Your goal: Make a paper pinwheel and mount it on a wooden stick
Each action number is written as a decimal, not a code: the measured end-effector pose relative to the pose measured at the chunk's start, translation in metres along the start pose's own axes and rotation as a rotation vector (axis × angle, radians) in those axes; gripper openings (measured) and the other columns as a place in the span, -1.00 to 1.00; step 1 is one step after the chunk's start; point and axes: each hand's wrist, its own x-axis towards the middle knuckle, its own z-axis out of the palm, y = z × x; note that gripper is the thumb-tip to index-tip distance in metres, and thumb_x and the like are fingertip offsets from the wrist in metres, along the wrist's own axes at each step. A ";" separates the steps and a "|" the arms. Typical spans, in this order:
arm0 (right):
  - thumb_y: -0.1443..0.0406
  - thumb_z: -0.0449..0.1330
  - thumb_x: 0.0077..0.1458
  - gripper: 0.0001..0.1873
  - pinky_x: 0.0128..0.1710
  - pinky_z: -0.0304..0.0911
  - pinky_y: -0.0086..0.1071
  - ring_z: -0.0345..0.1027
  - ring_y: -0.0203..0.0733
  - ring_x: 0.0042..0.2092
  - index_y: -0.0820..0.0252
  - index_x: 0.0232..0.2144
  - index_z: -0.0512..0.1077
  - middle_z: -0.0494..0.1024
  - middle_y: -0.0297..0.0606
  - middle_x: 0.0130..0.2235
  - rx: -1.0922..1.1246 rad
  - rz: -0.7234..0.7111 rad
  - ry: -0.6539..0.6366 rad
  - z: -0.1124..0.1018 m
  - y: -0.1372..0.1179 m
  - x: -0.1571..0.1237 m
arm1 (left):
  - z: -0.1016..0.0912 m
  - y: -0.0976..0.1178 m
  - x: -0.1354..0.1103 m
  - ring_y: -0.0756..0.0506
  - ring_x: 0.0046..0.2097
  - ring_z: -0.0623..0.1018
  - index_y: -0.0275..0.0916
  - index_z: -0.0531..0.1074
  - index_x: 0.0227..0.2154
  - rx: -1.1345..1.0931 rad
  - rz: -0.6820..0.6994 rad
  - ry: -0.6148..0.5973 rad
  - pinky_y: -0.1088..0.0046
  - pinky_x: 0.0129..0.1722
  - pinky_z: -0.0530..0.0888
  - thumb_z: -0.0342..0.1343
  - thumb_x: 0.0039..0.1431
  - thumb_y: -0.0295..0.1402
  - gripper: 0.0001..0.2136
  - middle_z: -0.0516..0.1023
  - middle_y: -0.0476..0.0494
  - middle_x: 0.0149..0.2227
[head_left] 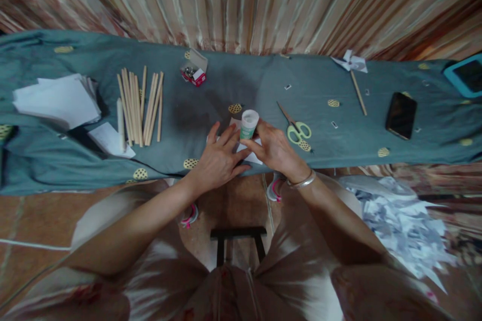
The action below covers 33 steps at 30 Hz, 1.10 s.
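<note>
My right hand (276, 148) is closed around a thick glue stick (248, 124) with a white end and a green label. It stands nearly upright over a small white sheet of paper (253, 154) near the table's front edge. My left hand (221, 160) lies palm down on the paper's left part, its fingers spread and stretched out. Both hands hide much of the sheet, and the lower end of the glue stick cannot be seen. Just right of my right hand lie scissors (297, 130) with light green handles.
A red box of small metal pieces (196, 72) stands open behind. On the left are several wooden sticks (143, 110), a white candle-like stick (121, 125) and stacked paper (56, 100). A paper pinwheel (354, 62), a phone (401, 115) and a blue-framed device (467, 75) lie right. Paper scraps (402, 225) are heaped below.
</note>
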 end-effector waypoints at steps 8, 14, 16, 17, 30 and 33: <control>-0.04 -0.03 0.31 -0.51 -0.20 0.37 -0.18 0.50 0.04 -0.20 0.28 -0.08 0.30 0.56 0.00 -0.22 0.058 0.019 -0.018 -0.006 0.000 -0.004 | -0.001 0.001 0.000 -0.40 0.32 0.26 -0.06 0.46 0.07 0.019 -0.007 -0.024 -0.29 0.27 0.07 0.04 0.29 -0.02 -0.60 0.39 -0.29 0.22; -0.07 -0.01 0.30 -0.53 -0.22 0.36 -0.20 0.49 0.01 -0.23 0.22 -0.13 0.30 0.56 -0.07 -0.28 0.092 0.031 0.006 -0.006 0.004 -0.006 | 0.000 0.001 0.000 -0.39 0.32 0.25 -0.02 0.42 0.12 0.036 -0.011 -0.026 -0.27 0.28 0.07 0.03 0.28 0.00 -0.57 0.40 -0.28 0.21; -0.08 0.00 0.29 -0.54 -0.22 0.35 -0.20 0.48 0.01 -0.24 0.21 -0.16 0.30 0.56 -0.08 -0.29 0.093 0.042 -0.002 -0.006 0.007 -0.007 | -0.001 0.000 0.000 -0.39 0.32 0.26 -0.01 0.42 0.12 0.033 -0.008 -0.026 -0.27 0.28 0.06 0.02 0.29 -0.01 -0.58 0.40 -0.28 0.22; -0.08 0.00 0.29 -0.54 -0.23 0.35 -0.20 0.48 0.01 -0.25 0.21 -0.17 0.31 0.55 -0.08 -0.30 0.090 0.047 -0.004 -0.006 0.008 -0.007 | -0.001 0.000 0.000 -0.39 0.32 0.26 -0.01 0.42 0.12 0.033 -0.008 -0.027 -0.27 0.28 0.05 0.02 0.29 -0.01 -0.58 0.39 -0.28 0.22; -0.09 0.02 0.27 -0.53 -0.28 0.33 -0.25 0.46 -0.04 -0.30 0.21 -0.19 0.31 0.53 -0.14 -0.36 0.104 0.058 0.084 -0.003 0.012 -0.008 | 0.003 -0.002 -0.002 -0.37 0.32 0.25 0.02 0.42 0.12 0.003 -0.007 -0.010 -0.28 0.28 0.04 0.01 0.30 -0.01 -0.59 0.39 -0.25 0.22; -0.12 -0.01 0.27 -0.51 -0.28 0.33 -0.24 0.47 -0.02 -0.29 0.20 -0.19 0.30 0.54 -0.14 -0.36 0.106 0.058 0.081 -0.002 0.012 -0.006 | 0.003 -0.001 -0.002 -0.38 0.32 0.25 -0.01 0.41 0.13 0.033 0.011 -0.011 -0.28 0.27 0.07 -0.01 0.31 -0.01 -0.59 0.39 -0.28 0.22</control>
